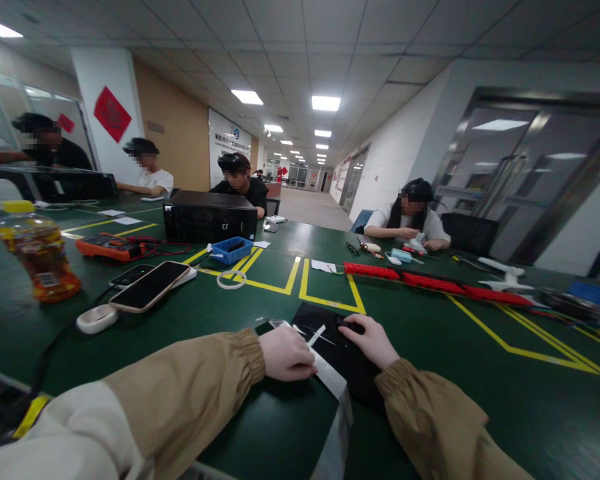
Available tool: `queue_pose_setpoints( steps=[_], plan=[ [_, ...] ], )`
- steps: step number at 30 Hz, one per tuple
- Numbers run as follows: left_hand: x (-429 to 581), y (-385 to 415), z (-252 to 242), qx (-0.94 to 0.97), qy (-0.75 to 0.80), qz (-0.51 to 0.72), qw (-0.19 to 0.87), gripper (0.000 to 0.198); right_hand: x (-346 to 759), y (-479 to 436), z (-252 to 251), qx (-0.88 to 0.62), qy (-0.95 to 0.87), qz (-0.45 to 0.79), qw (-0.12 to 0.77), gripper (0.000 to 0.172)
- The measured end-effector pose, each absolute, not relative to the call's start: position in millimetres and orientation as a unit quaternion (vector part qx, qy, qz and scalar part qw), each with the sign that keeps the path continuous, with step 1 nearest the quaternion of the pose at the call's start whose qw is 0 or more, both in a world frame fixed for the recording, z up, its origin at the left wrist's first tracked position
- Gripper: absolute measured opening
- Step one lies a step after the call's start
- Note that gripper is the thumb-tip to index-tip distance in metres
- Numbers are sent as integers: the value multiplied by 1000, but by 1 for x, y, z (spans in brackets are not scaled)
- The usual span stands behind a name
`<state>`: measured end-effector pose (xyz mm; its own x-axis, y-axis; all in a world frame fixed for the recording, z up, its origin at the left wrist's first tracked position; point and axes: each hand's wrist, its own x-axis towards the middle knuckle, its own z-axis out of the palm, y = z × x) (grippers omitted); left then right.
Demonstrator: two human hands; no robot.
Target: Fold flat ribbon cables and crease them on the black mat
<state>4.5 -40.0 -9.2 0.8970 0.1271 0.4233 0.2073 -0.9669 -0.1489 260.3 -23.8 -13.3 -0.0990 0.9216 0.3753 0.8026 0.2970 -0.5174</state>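
Fingers of the left hand curl over a pale strip along the left of a black sheet; bent fingers of the right hand meet its right side. Whether either grips cannot be told. Farther out on the green surface: a white ring, left, and a long red piece, right.

Left hand touches grey strip; right hand, black sheet.

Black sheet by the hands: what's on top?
A pale strip lies over part of the black sheet; the right hand is at its right side. What the left hand and strip cover cannot be seen.
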Motion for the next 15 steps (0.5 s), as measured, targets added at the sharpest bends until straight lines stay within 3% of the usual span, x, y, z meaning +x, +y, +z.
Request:
queue_pose_setpoints(
  steps=[15],
  plan=[
    [3,-39,-13,-960,-71,-244,116,30,260,-27,-10,-574,-738,104,340,32]
  ],
)
